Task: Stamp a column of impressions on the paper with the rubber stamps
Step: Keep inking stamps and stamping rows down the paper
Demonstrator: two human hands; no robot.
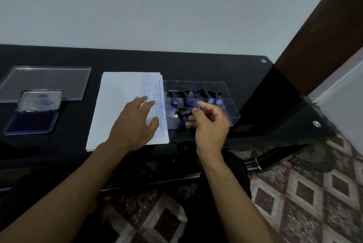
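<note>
At centre frame the left hand lies flat, fingers straight and spread, pressing on the white sheet of paper. Just right of it the right hand curls its fingers round a black rubber stamp with a blue end, held over the near part of the clear acrylic compartment box.

Inside that box, toward its far side, more black-handled stamps with blue and purple round ends lie in a row. The paper carries a blurred column of purple impressions along its right edge — "SAMPLE" is legible.

Everything rests on the glossy black bench. At far left sits an open ink pad with a dark blue felt face, its metal lid upright, before a clear flat plastic lid. Lower right — a diamond-patterned carpet.
</note>
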